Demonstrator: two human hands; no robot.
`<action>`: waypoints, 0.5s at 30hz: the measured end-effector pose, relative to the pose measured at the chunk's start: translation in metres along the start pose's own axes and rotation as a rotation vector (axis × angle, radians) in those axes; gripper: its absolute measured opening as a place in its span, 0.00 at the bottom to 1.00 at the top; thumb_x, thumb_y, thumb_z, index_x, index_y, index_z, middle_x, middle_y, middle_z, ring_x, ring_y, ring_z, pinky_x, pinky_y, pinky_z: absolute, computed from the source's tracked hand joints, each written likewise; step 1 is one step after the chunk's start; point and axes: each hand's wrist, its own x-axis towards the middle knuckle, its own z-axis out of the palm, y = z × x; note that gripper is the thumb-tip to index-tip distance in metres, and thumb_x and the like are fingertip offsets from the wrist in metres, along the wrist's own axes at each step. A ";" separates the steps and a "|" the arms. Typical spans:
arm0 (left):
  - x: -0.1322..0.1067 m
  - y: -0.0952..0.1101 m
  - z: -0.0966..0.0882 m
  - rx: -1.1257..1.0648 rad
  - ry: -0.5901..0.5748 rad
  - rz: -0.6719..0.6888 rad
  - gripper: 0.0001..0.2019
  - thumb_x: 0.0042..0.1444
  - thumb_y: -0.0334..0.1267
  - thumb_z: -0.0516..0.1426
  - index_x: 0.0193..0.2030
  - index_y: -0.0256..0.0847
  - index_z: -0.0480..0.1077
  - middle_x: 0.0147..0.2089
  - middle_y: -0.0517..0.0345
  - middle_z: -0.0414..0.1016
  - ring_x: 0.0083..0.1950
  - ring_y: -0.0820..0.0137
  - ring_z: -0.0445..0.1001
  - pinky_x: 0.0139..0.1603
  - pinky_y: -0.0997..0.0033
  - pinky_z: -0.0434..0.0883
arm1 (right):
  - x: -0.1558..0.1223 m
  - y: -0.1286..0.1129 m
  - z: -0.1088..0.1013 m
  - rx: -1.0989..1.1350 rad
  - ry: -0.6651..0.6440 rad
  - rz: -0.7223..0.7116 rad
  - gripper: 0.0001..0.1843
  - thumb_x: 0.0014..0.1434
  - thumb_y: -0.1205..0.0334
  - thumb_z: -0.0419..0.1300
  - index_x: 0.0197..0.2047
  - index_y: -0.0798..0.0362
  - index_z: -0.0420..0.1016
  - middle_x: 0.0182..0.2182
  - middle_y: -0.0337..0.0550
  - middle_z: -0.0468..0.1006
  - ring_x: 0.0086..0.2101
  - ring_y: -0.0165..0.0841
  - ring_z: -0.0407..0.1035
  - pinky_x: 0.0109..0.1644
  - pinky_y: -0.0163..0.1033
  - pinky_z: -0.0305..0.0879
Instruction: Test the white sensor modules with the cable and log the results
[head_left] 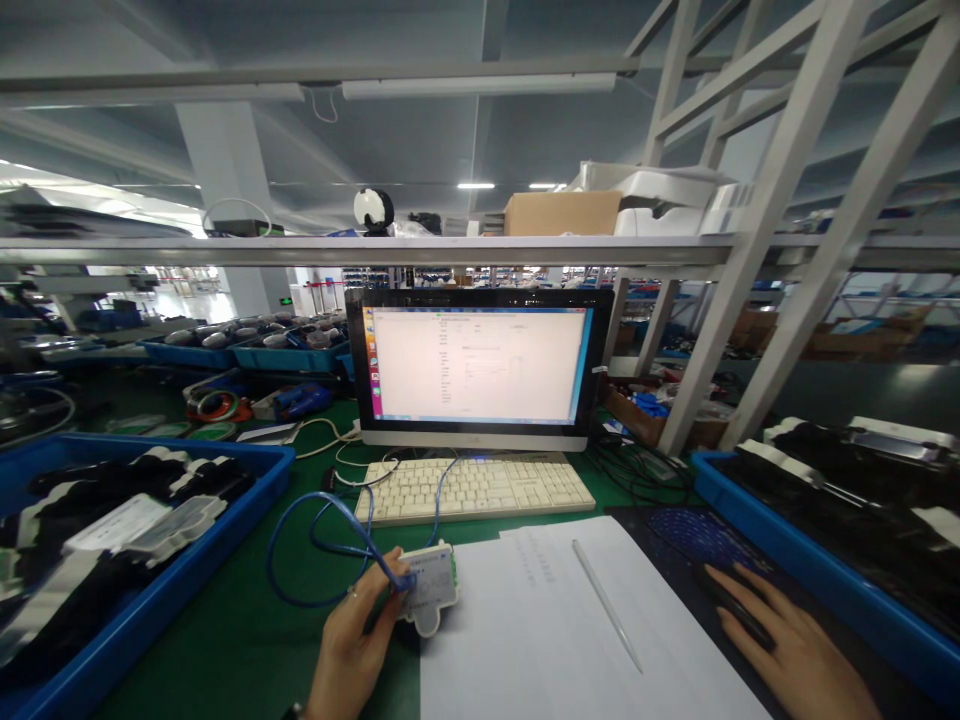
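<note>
My left hand (356, 635) is closed on a small white module (429, 595) with a blue cable (330, 530) plugged into it, at the near edge of the green bench. My right hand (787, 640) rests curled over a black mouse (731, 600) on a dark blue mouse pad (697, 535). Between the hands lies a white sheet of paper (540, 640) with a white pen (606, 602) on it. Beyond the paper are a white keyboard (472, 488) and a lit monitor (478, 365).
A blue tray (180, 575) of black and white parts stands at the left and another blue tray (825, 580) at the right. More blue trays (247, 352) and tape rolls sit at the back left. A shelf (450, 250) with a cardboard box (561, 212) runs overhead.
</note>
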 end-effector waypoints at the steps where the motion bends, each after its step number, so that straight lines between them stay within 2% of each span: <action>1: 0.000 0.001 0.000 0.000 0.003 0.004 0.13 0.60 0.33 0.53 0.51 0.41 0.64 0.51 0.53 0.72 0.52 0.73 0.71 0.54 0.77 0.66 | 0.000 0.001 0.001 0.003 -0.001 0.003 0.27 0.59 0.44 0.45 0.54 0.46 0.72 0.53 0.46 0.68 0.48 0.44 0.67 0.45 0.49 0.70; 9: 0.001 0.002 -0.002 0.020 0.010 0.021 0.12 0.60 0.34 0.53 0.51 0.40 0.65 0.51 0.52 0.72 0.52 0.72 0.71 0.53 0.77 0.67 | 0.000 -0.001 0.001 0.008 0.030 -0.015 0.26 0.60 0.46 0.45 0.53 0.47 0.72 0.53 0.46 0.67 0.49 0.44 0.66 0.47 0.49 0.69; 15: 0.003 0.003 -0.001 0.014 0.020 0.012 0.12 0.60 0.34 0.53 0.51 0.41 0.65 0.50 0.54 0.72 0.51 0.72 0.72 0.53 0.78 0.67 | -0.001 0.002 0.003 0.021 -0.015 0.031 0.27 0.59 0.44 0.45 0.54 0.46 0.71 0.55 0.45 0.66 0.49 0.44 0.66 0.47 0.48 0.69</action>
